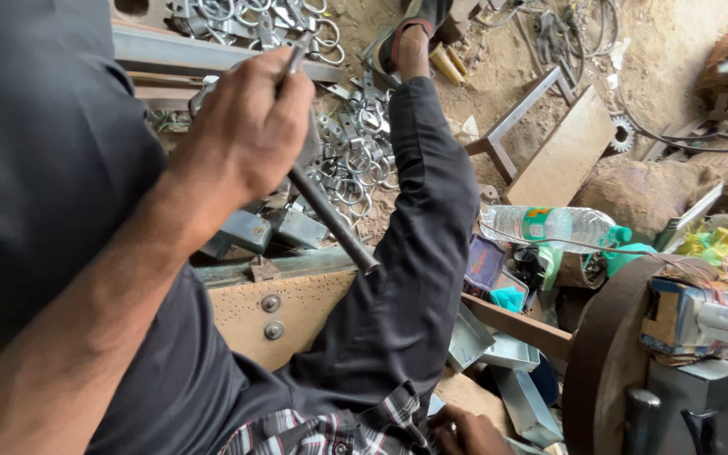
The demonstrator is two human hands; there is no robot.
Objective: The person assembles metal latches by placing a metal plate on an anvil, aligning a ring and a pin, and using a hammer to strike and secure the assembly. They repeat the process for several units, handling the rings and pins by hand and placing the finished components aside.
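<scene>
We see the left hand raised with its fingers closed around a dark metal rod, which slants down over a pile of shiny metal rings. The right hand rests low beside the leg, near grey metal trays; whether its fingers are closed we cannot tell.

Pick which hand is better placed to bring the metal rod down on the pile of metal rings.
Left, probably. The left hand is closed round the rod, right above the rings. The right hand sits low by the plaid cloth, far from both.
</scene>
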